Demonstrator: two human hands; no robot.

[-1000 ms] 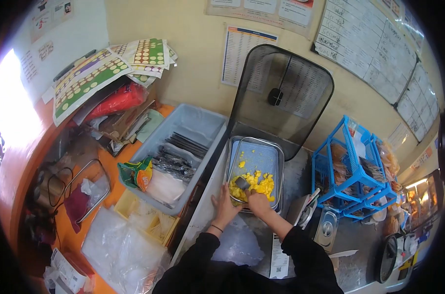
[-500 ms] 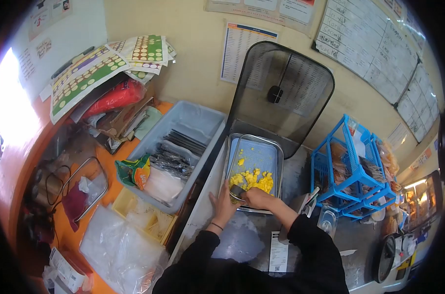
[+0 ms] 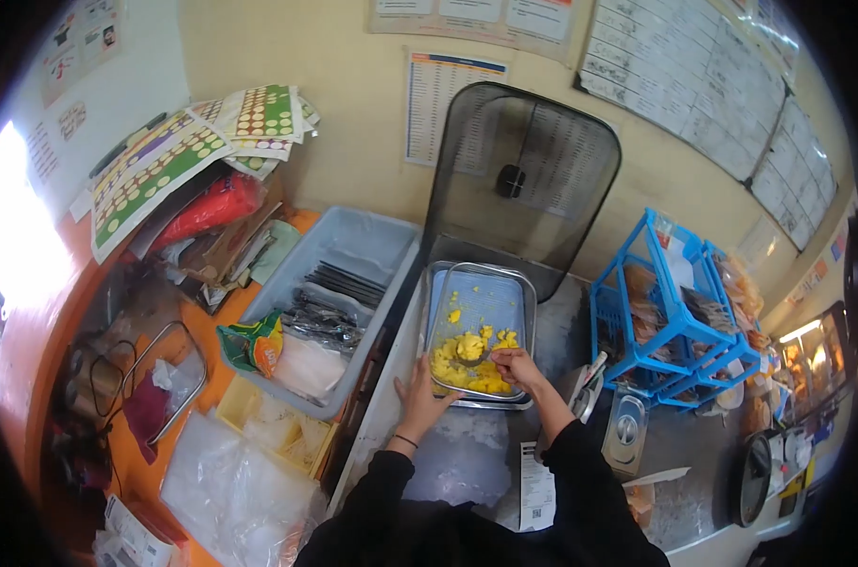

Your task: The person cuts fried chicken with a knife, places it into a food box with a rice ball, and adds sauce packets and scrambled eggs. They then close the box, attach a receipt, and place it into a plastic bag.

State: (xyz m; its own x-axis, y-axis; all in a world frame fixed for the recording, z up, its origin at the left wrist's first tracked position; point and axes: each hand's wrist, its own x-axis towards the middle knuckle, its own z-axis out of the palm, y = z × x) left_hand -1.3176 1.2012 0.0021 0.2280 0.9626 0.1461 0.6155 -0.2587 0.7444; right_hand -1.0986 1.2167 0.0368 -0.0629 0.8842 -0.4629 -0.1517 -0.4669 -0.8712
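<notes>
A metal tray (image 3: 485, 293) lies on the counter, with yellow crumbly food (image 3: 490, 378), possibly scrambled egg, heaped toward its near end and crumbs farther back. My left hand (image 3: 423, 399) grips the tray's near left corner. In my right hand (image 3: 517, 368) is the handle of a spoon (image 3: 470, 361), closed between thumb and fingers. The spoon's bowl rests among the yellow food and carries a lump of it, so its exact shape is partly hidden.
A dark mesh lid (image 3: 528, 180) stands raised behind the tray. To the left sits a grey-blue bin (image 3: 396, 250) with black-wrapped items. Blue racks (image 3: 651, 326) and a small metal container (image 3: 625, 430) stand right. A receipt (image 3: 537, 487) lies in front.
My right hand has moved away from my left, up and right, with the spoon now in the food. Earlier both hands met at the tray's near edge. The view has shifted slightly.
</notes>
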